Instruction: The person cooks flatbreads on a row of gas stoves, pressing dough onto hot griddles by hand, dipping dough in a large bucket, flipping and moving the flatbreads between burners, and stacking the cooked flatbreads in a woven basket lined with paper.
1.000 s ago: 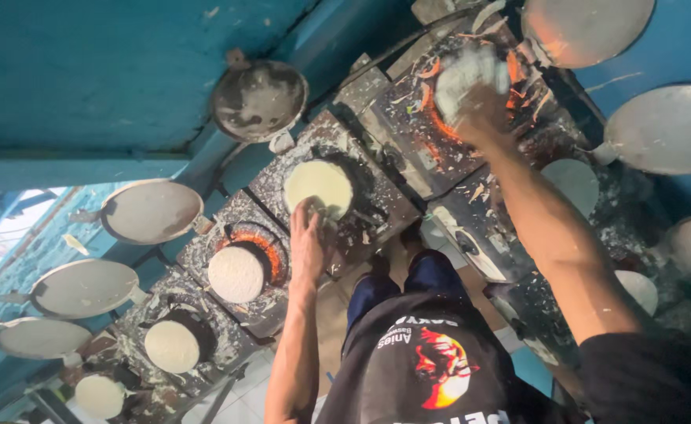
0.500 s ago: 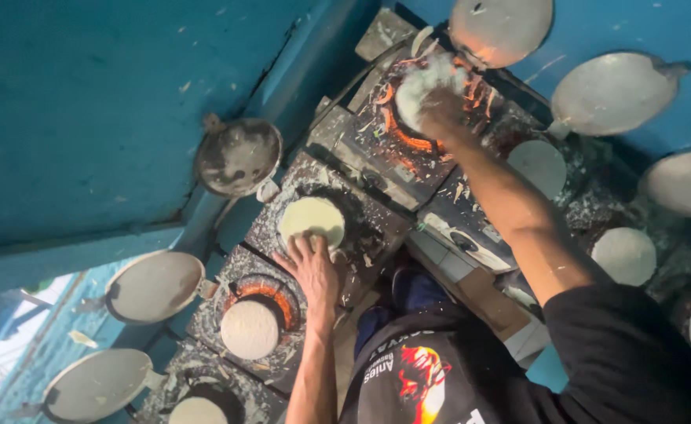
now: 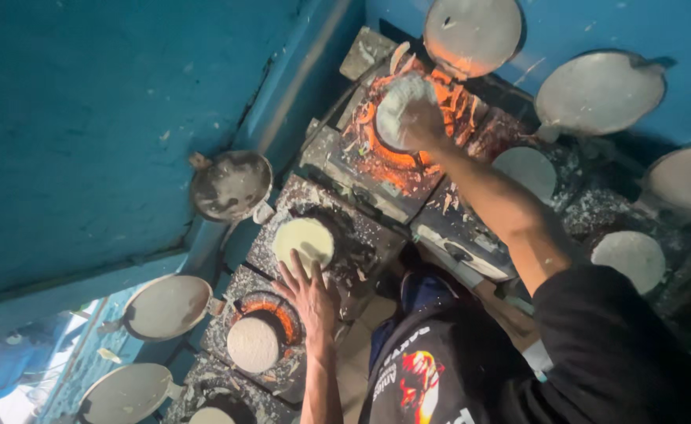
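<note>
My right hand (image 3: 422, 124) reaches far out and grips a round white flatbread (image 3: 396, 106) over a stove opening that glows orange (image 3: 389, 153). My left hand (image 3: 310, 294) lies flat, fingers spread, on the grey stove top just below another pale round flatbread (image 3: 305, 239) sitting in its opening. A third flatbread (image 3: 253, 344) rests in a glowing ring to the left of that hand.
Round metal lids with handles (image 3: 232, 184) (image 3: 169, 306) (image 3: 471, 31) (image 3: 601, 90) hang open against the blue wall (image 3: 86, 118). More pale discs (image 3: 526, 171) (image 3: 628, 257) sit in the right-hand row. My black printed shirt (image 3: 455, 369) fills the bottom.
The view has shifted, so the stoves sit lower and further left in frame. My right hand still holds the flatbread over the glowing opening. My left hand stays on the stove top.
</note>
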